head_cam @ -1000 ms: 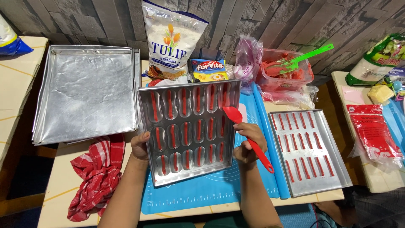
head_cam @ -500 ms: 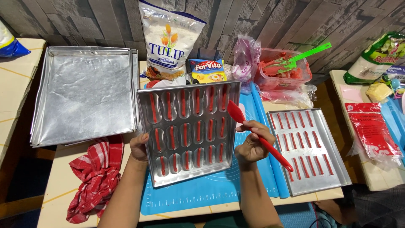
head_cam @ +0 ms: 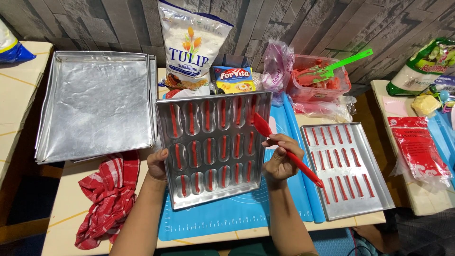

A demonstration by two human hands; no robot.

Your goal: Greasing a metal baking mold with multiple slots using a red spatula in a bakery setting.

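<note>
The left hand (head_cam: pixel 157 164) grips the left edge of a metal mould tray (head_cam: pixel 213 147) with oval hollows striped red, tilted up on the blue mat (head_cam: pixel 237 213). The right hand (head_cam: pixel 280 159) is closed around a red spatula (head_cam: pixel 284 149), its blade touching the tray's right side. Just beside lies a flat tray (head_cam: pixel 348 170) bearing red strips. A red checked cloth (head_cam: pixel 109 199) sits left on the counter (head_cam: pixel 66 208).

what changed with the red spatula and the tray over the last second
The right hand, gripping the red spatula, lifted slightly and swung the blade up and right, from the mould tray's middle right columns to its upper right edge. The left hand kept its hold on the left rim of the mould tray, which stayed put. The second tray, checked cloth and empty baking pan did not move.
</note>
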